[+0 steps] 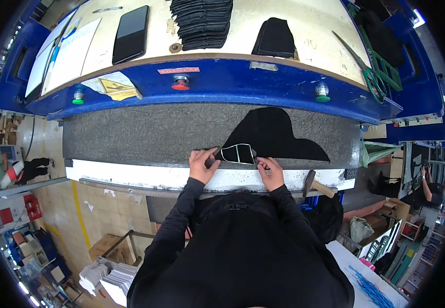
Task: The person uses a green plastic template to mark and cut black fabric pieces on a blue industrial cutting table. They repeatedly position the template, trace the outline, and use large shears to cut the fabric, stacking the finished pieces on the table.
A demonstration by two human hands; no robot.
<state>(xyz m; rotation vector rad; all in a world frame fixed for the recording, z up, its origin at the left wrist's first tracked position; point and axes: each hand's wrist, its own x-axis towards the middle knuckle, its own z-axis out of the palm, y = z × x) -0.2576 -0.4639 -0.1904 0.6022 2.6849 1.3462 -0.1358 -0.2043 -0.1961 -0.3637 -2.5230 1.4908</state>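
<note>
Black material (271, 131) is lying on that grey board (145, 131) around the middle of the frame, right? What are the hands doing down there?

Yep, just right of centre, and its pointy end is aiming right. A small pale-edged die (238, 153) with a crossbar is sitting over its lower left corner. Left hand (203, 165) is reaching to the die's left end, thumb and index finger standing apart; can't tell if they're actually gripping. Right hand (270, 173) is pinching the right end between thumb and fingertips.

Nice. Anything else lying about?

A wooden-handled hammer (322, 189) is resting on the near edge, lower right of the right hand. Up top, the blue machine (222, 87) is carrying a phone (131, 35) at upper left, a stack of black pieces (203, 23) at top centre, and green-handled scissors (365, 68) are lying at upper right.
</note>
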